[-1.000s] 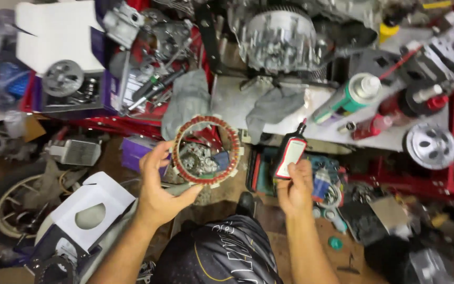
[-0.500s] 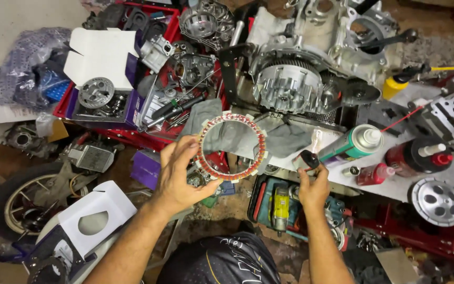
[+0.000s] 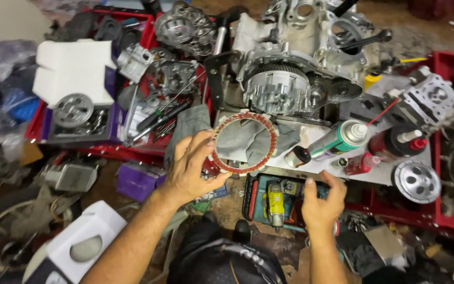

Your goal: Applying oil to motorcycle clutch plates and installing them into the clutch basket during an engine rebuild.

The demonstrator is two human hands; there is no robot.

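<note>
My left hand [image 3: 189, 169] grips a ring-shaped clutch friction plate [image 3: 245, 142] with reddish-brown pads by its left edge. It holds the plate up in front of a grey rag, just below the engine's silver clutch basket [image 3: 277, 89]. My right hand [image 3: 321, 202] hovers with fingers apart and nothing in it over an open tool case holding a yellow power tool [image 3: 275, 204]. A small dark object [image 3: 299, 156] lies on the white board just above that hand.
The engine block [image 3: 311, 47] stands at the back. A green-and-white spray can [image 3: 340, 139], a red bottle [image 3: 361, 163], a round silver cover [image 3: 416, 181] and a cylinder head [image 3: 433, 97] sit to the right. Red trays of parts [image 3: 148, 105] and white boxes [image 3: 74, 68] fill the left.
My left hand raised the friction plate up toward the clutch basket. My right hand let go of the small thing it held and is now empty. The view moved nearer the engine.
</note>
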